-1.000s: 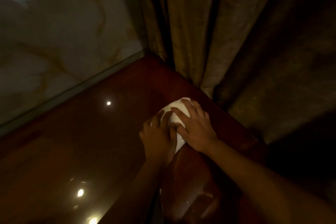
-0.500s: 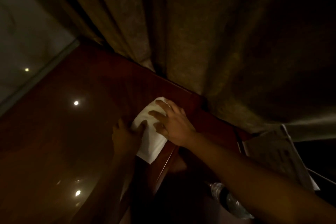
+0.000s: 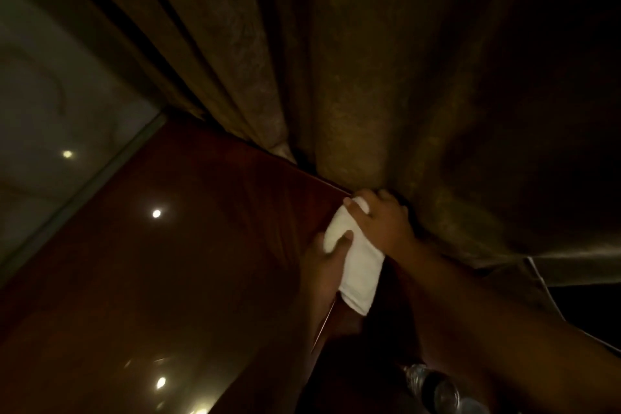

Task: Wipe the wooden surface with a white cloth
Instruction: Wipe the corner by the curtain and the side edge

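Note:
A folded white cloth (image 3: 359,267) lies over the right edge of the glossy dark red wooden surface (image 3: 174,262). My right hand (image 3: 383,225) grips the cloth's far end, fingers curled over it at the corner by the curtain. Below it, my left hand (image 3: 327,257) lies on the wood with the thumb pressing onto the cloth's near left side. The room is dim and the cloth's lower end hangs past the edge.
A heavy brown curtain (image 3: 369,77) hangs right behind the wooden surface's far edge. A marbled wall panel (image 3: 50,111) borders the surface on the left. A plastic bottle (image 3: 433,386) lies low at the bottom right. Ceiling lights reflect in the wood.
Both hands and the cloth have slid along the right edge towards the curtain; the view has swung right. My right hand now curls over the cloth's far end.

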